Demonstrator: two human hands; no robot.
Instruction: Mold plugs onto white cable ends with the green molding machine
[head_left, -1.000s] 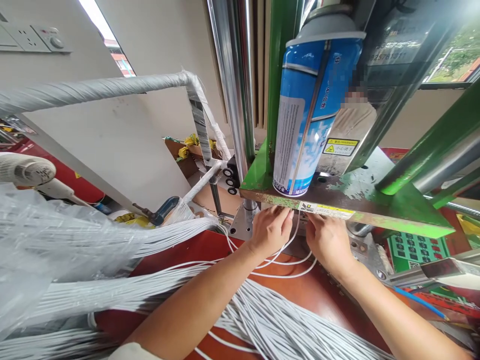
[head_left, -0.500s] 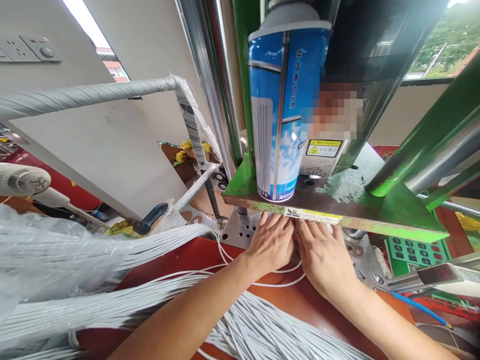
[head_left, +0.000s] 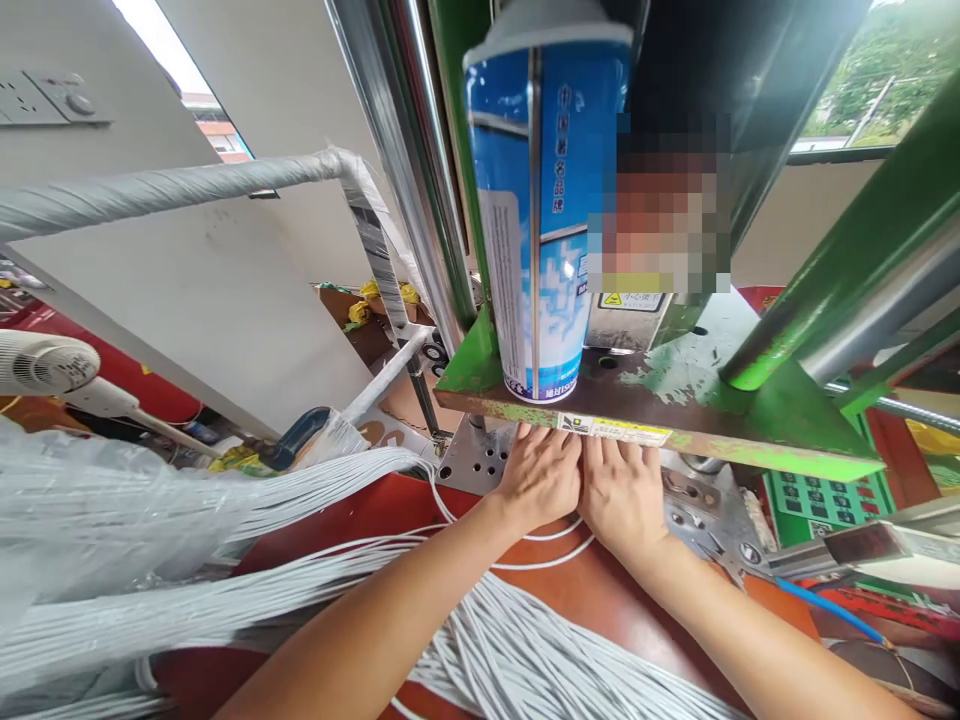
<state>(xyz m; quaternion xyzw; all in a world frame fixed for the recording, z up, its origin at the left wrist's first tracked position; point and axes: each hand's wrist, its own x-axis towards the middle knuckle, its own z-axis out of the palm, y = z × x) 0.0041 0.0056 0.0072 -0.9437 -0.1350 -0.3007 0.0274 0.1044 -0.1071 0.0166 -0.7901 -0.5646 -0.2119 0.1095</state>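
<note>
Both hands feeding white wires under the green press plate
Left hand (head_left: 541, 474) and right hand (head_left: 622, 490) touch side by side, fingers pressed together and flat, tips hidden beneath the plate edge (head_left: 660, 432), steadying wires (head_left: 551, 545) there

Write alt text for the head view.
Left hand and right hand press side by side under a green press plate, over looped white wires. A blue spray can stands on the plate.

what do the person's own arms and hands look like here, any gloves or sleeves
Both hands are bare: no gloves, rings or watch show on the left hand or the right hand. The forearms are uncovered right down to the bottom edge of the picture, so no sleeve is in view. Fingernails look short and unpainted, as far as can be seen.
</note>
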